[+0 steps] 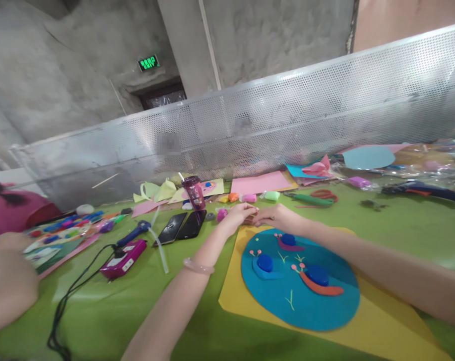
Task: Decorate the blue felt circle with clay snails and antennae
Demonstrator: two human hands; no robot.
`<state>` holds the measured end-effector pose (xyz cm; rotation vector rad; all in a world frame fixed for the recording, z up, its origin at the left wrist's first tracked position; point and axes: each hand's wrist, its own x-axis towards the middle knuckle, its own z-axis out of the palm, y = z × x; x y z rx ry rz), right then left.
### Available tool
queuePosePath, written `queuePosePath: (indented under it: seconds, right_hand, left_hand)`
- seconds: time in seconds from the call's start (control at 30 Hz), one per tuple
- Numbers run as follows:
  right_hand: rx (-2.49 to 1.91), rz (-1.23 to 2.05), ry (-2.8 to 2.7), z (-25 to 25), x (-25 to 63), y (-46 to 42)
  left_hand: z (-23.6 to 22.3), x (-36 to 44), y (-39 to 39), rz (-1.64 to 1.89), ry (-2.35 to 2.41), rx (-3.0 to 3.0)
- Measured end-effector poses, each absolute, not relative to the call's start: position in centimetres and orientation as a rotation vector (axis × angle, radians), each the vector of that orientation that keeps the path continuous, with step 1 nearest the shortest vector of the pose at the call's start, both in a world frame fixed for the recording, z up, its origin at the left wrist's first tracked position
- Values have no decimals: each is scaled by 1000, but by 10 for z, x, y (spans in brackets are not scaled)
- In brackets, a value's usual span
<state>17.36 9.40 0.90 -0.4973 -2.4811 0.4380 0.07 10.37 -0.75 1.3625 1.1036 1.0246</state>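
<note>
My left hand and my right hand meet at the far edge of a yellow sheet, fingers pinched together on a small piece I cannot make out. On the yellow sheet lies a blue felt circle with three clay snails: a purple one, a blue one and an orange one. A pale bracelet sits on my left wrist. Small lumps of coloured clay lie just beyond my hands.
The green table holds two black phones, a dark red cup with a straw, a magenta device with a black cable, pink and blue paper, and a glue gun. Another person's hand is at left. A perforated metal panel stands behind.
</note>
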Motion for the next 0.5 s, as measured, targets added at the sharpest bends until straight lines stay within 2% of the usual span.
queuePosePath:
  seconds: [0.5]
  right_hand:
    - [-509,448,-2551,17,172,76]
  left_hand:
    - [0,5,97,1018,1096,1358]
